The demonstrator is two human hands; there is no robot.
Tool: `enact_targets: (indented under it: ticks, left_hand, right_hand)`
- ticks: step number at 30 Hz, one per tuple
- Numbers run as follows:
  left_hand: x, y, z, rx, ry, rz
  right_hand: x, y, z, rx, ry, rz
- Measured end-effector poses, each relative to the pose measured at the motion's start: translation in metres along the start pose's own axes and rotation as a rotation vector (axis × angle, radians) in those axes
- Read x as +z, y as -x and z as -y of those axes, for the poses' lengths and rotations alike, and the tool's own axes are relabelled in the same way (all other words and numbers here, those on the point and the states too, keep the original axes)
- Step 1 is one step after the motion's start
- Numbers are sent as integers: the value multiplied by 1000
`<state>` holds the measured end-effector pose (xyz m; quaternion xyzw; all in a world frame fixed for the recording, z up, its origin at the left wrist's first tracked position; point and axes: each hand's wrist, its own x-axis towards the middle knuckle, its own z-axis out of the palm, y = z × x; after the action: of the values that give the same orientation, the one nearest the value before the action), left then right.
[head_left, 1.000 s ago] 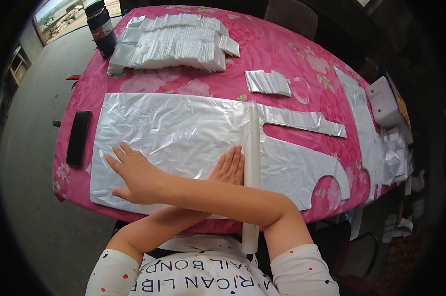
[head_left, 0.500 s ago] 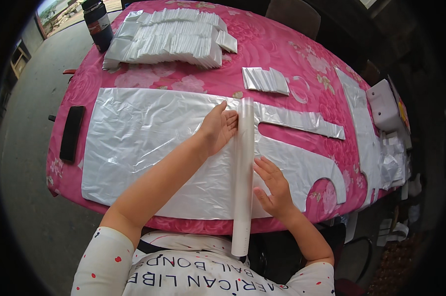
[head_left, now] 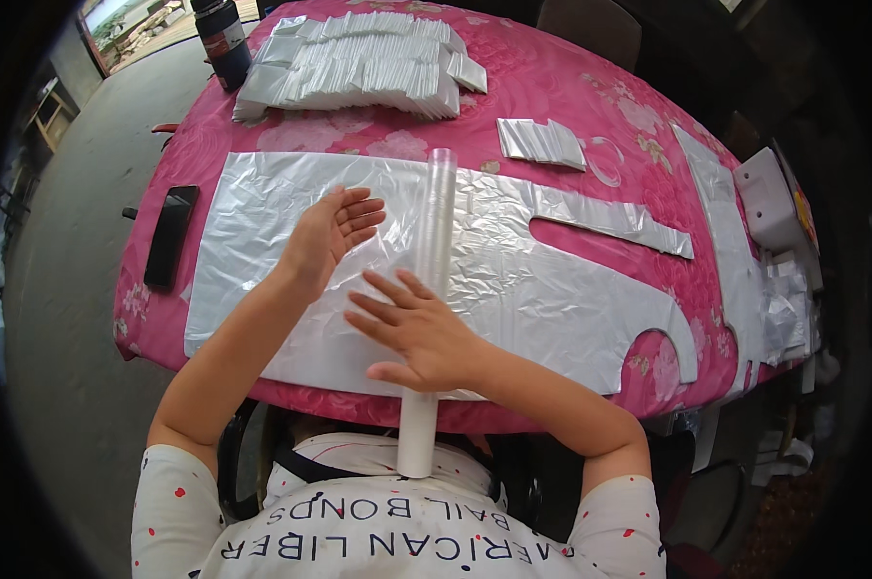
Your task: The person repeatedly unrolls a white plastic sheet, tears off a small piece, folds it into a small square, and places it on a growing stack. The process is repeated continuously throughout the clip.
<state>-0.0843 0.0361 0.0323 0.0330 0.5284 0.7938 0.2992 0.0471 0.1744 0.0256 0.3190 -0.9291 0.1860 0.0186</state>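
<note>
A large clear plastic bag (head_left: 513,280) with cut-out handles lies flat on the pink flowered tablecloth (head_left: 552,87). Across it lies a long clear tube (head_left: 434,241), running from the table's middle out past the near edge. My left hand (head_left: 332,232) hovers open, palm raised, just left of the tube above the plastic. My right hand (head_left: 416,333) is spread open over the lower part of the tube and the plastic, fingers pointing left. Neither hand grips anything.
A stack of folded plastic bags (head_left: 359,63) sits at the far side, a smaller folded pile (head_left: 542,142) to its right. A dark bottle (head_left: 221,39) stands far left. A black phone (head_left: 168,236) lies at the left edge. More plastic and a white box (head_left: 769,198) are at right.
My left hand has slid from the top of the tube leftward and lifted. My right hand moved from right of the tube to lie across it. The tube has shifted slightly.
</note>
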Motion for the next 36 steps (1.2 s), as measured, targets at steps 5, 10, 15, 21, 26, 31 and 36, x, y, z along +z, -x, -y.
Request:
enact_targets:
  ticks: [5,10,15,21,26,31,36]
  left_hand:
    - [-83,75,-23,85,-121,-23]
    - [-150,166,-15,80,-283,-165]
    - [-161,209,2,27,-326,-223]
    - [-144,224,18,119,-697,-310]
    - [-137,222,18,189,-1342,-449]
    - [-150,217,19,112,-1030,-404]
    - [-131,218,17,-133,216,46]
  right_hand:
    - [-12,-63,38,-335,-678,-104]
    - [-3,-60,-6,-165,-303,-224]
    - [32,-102,-10,-212,15,-17]
    - [65,-199,30,-179,38,24]
    - [101,-242,62,185,-50,-310]
    - [117,-241,67,398,-447,-710]
    - [68,-212,65,495,-1733,-605]
